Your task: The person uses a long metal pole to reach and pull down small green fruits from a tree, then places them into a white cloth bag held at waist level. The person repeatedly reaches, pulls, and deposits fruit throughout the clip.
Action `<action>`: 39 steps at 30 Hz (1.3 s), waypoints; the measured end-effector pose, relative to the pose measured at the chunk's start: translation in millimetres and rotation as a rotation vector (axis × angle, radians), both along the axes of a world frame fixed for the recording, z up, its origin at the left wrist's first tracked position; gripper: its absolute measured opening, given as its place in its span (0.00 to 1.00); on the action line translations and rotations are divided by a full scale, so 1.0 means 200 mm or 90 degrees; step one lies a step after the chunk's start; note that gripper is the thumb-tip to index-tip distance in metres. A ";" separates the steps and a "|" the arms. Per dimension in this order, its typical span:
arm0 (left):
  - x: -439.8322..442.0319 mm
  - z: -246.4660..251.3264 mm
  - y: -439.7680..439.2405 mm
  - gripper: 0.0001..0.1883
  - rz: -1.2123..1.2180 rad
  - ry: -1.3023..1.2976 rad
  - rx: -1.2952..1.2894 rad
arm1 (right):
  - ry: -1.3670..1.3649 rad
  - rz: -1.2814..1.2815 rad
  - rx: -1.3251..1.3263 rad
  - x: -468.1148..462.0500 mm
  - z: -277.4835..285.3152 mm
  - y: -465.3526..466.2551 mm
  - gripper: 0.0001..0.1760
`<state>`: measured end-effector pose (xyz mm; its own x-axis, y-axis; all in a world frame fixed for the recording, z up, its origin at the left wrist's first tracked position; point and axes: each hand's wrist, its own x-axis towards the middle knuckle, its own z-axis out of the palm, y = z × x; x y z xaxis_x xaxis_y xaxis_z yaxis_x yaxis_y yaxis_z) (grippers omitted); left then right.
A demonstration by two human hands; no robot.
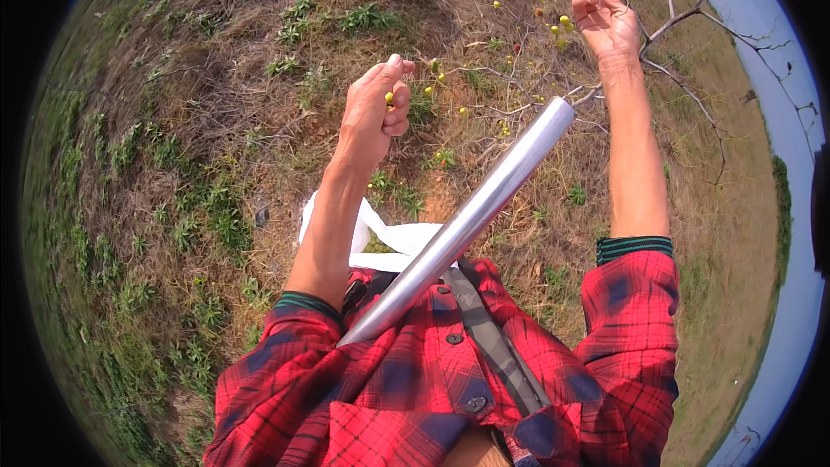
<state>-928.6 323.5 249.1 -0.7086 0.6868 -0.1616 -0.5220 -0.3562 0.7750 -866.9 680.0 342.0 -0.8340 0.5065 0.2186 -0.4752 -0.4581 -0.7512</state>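
My left hand (376,107) is half curled at the upper middle, with a small yellow-green fruit (389,98) between thumb and fingers. Up at the right, my right hand (607,19) has bent fingers beside a bare, thorny branch (671,24); whether it touches the branch is unclear. Several yellow-green fruits (563,24) hang just left of it. A shiny metal tube (467,214) slants from my left side up toward the twigs, held by neither hand. At my waist, a white cloth or plastic bag (415,237) gapes around many green fruits (376,245).
Dry grass and low green weeds (220,214) cover the sloping ground. Thin twigs (499,74) with more fruits spread between my hands, and bare branches reach to the right rim. A camouflage strap (486,331) crosses my red plaid shirt (395,363).
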 end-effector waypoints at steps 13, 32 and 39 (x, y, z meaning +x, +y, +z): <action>-0.19 -0.18 -0.28 0.13 0.109 -0.140 0.101 | 0.168 -0.229 0.604 0.61 0.16 -1.02 0.15; -0.35 -0.04 -0.17 0.12 -0.034 -0.075 0.094 | -0.075 0.207 1.199 0.53 -0.45 -1.48 0.08; -0.42 0.45 -0.06 0.13 -0.041 0.154 -0.032 | -0.290 0.250 1.062 0.57 -0.53 -1.42 0.08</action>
<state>-1012.4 311.6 338.4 -0.6854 0.7276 -0.0281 -0.3402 -0.2859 0.8958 -753.8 395.6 236.6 -0.9762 -0.2164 -0.0170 -0.1758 0.8341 -0.5229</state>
